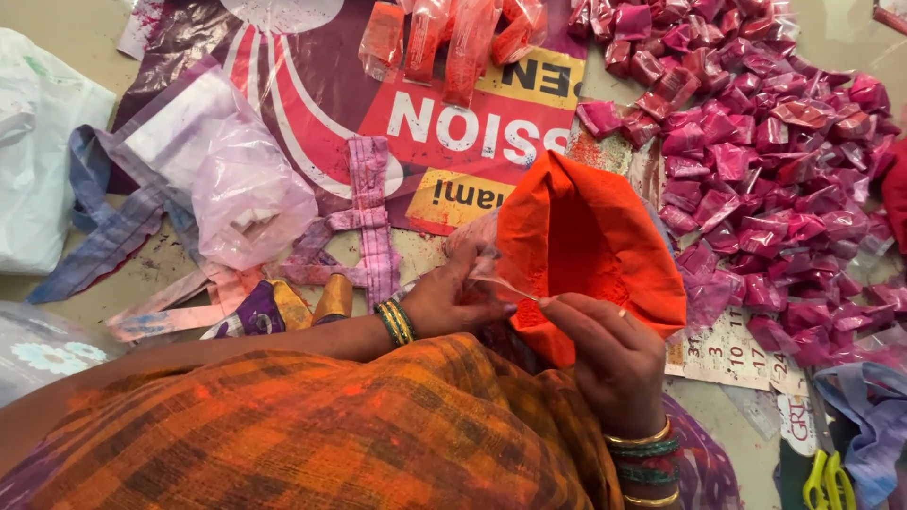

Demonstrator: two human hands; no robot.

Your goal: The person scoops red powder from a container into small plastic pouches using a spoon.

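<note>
While both hands pinch the orange powder-filled clear plastic pouch (581, 236), left hand (449, 297) & right hand (614, 364) fingers clamped on its thin film edge, grip should stay level w/ mouth up.

Yellow scissors (829, 482) cut off at bottom edge; pink packet pile (756, 142) cropped at right.

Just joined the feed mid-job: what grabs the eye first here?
The big orange powder bag at centre, with the left hand and right hand pinching a small clear packet at its edge. To the right lies a heap of pink packets; orange packets lie at top.
</note>
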